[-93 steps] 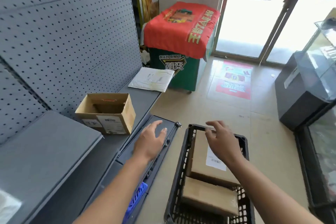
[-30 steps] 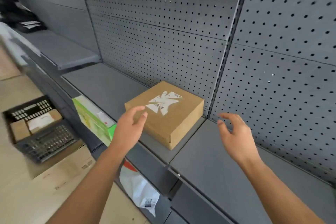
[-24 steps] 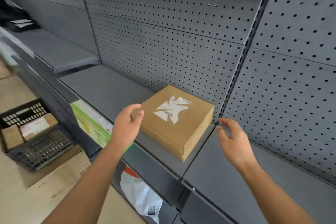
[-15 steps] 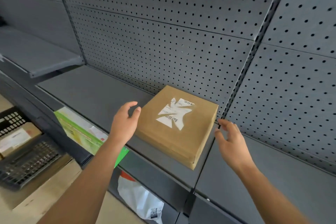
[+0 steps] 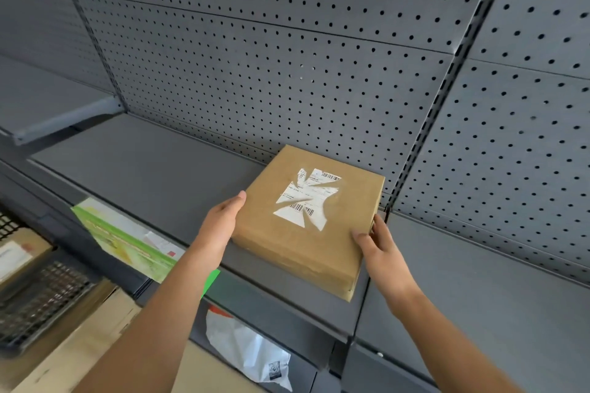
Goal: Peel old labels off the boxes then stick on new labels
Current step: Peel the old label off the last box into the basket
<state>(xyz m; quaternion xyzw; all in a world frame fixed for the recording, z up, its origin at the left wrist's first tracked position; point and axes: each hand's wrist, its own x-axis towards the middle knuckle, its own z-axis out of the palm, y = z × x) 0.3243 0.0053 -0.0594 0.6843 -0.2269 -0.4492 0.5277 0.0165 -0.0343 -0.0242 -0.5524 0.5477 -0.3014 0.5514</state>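
The lower-left corner of the frame is smeared: a black plastic crate (image 5: 41, 300) there is cut off by the edge, and a small parcel (image 5: 19, 252) in it carries a white label too blurred to read. The crate seems to rest on a flattened brown carton (image 5: 95, 325). Under the grey metal shelf (image 5: 143, 163), a crumpled white plastic bag (image 5: 252, 351) shows only in part, with a small dark print that cannot be made out. A green-and-white flat packet (image 5: 127, 239) hangs at the shelf's front edge, its lettering illegible. Both forearms run out of the bottom of the frame. The cardboard box (image 5: 306, 252) lies flat on the shelf right of centre, its far edge near the perforated back panel (image 5: 255, 57). On its top sits a torn white shipping label (image 5: 306, 198), ripped into a ragged star; barcodes survive at its upper right and lower middle, but the fine print is unreadable. The left hand (image 5: 220, 223) lies flat against the box's left side with its fingers straight and together. The right hand (image 5: 378, 242) grips the near right corner, with the thumb on top and the fingers curled round the right edge, their tips hidden.
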